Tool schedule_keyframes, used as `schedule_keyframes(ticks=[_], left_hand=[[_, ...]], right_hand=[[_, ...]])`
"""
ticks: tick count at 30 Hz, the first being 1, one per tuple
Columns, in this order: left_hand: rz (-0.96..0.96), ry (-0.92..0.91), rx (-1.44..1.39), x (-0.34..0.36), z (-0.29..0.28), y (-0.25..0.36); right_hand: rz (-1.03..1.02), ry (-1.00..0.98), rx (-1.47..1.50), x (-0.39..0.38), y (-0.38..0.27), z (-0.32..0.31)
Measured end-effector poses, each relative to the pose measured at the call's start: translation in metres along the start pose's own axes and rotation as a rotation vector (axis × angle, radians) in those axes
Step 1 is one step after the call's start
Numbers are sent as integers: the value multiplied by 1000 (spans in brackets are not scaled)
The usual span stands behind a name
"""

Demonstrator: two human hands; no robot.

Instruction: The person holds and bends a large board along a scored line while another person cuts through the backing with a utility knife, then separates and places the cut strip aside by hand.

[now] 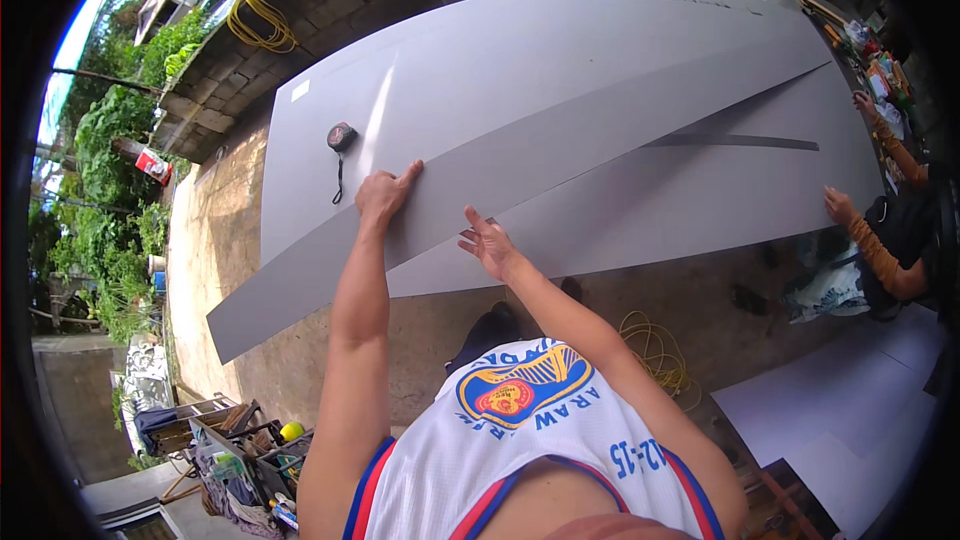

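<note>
A long grey strip of sheet (530,155) lies diagonally over a large grey sheet (480,50), its left end overhanging the near-left edge. My left hand (388,190) grips the strip's upper edge with curled fingers. My right hand (488,242) is open at the strip's lower edge, fingers apart; whether they touch it is hard to tell. A tape measure (341,137) with a strap lies left of the strip. A dark narrow strip (750,140) rests on the sheet at the right.
Another person (890,250) in orange sleeves has hands at the sheet's right edge. More grey sheets (820,400) are at lower right. A yellow cord (640,330) lies on the floor, another coil (260,25) hangs on the block wall. Clutter (230,470) piles at lower left.
</note>
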State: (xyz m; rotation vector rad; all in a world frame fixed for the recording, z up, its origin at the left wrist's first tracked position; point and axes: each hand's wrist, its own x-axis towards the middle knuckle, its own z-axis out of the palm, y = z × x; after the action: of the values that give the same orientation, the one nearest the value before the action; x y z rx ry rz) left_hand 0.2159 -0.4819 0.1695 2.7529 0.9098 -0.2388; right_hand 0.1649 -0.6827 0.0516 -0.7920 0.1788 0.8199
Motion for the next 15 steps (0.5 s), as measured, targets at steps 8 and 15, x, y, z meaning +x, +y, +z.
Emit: schedule_keyframes(ticks=[8, 15], left_hand=[[-23, -132, 42, 28, -46, 2], [531, 631, -178, -2, -88, -53]], right_hand=[[52, -80, 321, 29, -37, 52], [-70, -2, 266, 75, -74, 85]])
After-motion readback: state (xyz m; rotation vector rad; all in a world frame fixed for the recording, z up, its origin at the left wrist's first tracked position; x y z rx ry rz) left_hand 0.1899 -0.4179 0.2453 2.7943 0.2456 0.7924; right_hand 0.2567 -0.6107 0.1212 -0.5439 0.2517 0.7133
